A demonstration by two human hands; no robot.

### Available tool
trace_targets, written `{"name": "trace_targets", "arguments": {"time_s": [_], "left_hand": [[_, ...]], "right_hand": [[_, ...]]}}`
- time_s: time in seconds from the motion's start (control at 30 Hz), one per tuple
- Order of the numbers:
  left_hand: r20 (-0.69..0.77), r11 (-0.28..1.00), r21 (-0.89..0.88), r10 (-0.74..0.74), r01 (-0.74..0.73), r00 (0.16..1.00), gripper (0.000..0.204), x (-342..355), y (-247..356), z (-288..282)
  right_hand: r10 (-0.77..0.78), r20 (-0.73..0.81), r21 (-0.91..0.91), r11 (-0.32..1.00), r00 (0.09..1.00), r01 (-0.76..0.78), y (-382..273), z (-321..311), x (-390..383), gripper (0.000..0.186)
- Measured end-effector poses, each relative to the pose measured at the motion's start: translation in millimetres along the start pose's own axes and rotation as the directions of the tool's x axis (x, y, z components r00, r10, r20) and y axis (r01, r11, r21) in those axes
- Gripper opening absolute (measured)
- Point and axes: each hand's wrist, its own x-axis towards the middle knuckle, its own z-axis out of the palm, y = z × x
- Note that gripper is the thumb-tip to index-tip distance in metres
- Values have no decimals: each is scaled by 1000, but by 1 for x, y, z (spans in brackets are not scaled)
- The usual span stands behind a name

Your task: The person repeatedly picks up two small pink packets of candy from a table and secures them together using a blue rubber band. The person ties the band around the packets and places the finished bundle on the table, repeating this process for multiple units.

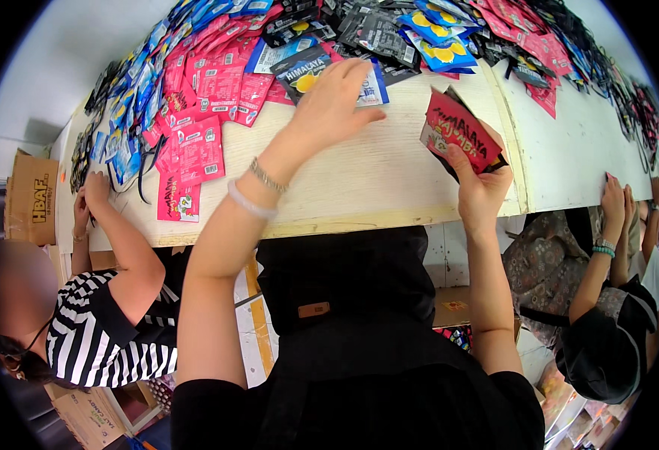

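Note:
My left hand [333, 109] reaches over the front of the packet pile, thumb out to the side and fingers extended. Beneath its fingertips lie a dark grey packet [297, 73] with lemon pictures and a blue-and-white packet [375, 84]; the hand partly hides both, and contact is hard to judge. Off to the right, my right hand [483, 184] grips a small stack of flat candy packets [461, 131] above the table, thumb across the front. A red packet faces out, with darker edges showing behind it.
Red packets [208, 82], blue packets [438, 49] and black packets [374, 34] are heaped along the far side of the pale table [307, 180]. One person [119, 300] works at the left, others [600, 315] at the right. A cardboard box [33, 199] stands far left.

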Motion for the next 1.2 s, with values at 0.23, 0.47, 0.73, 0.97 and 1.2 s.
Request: {"name": "trace_targets", "arguments": {"time_s": [0.23,0.47,0.73,0.97,1.2], "left_hand": [[108,769,570,281,-291,953,31,0,-32,26],[-36,682,-682,-389,262,920,21,-30,68,-20],[-59,360,-909,-610,210,790,24,-63,69,10],[-431,777,-619,-211,-118,877,9,-63,68,-5],[6,670,-667,-431,325,902,24,-98,54,-7]], "right_hand": [[395,282,293,832,874,-471,8,-14,11,36],[310,490,297,820,815,-490,0,22,32,56],[370,469,84,885,802,-457,1,51,10,77],[-307,445,110,951,841,288,10,49,-2,46],[167,561,-48,984,811,-169,32,45,-8,50]]}}
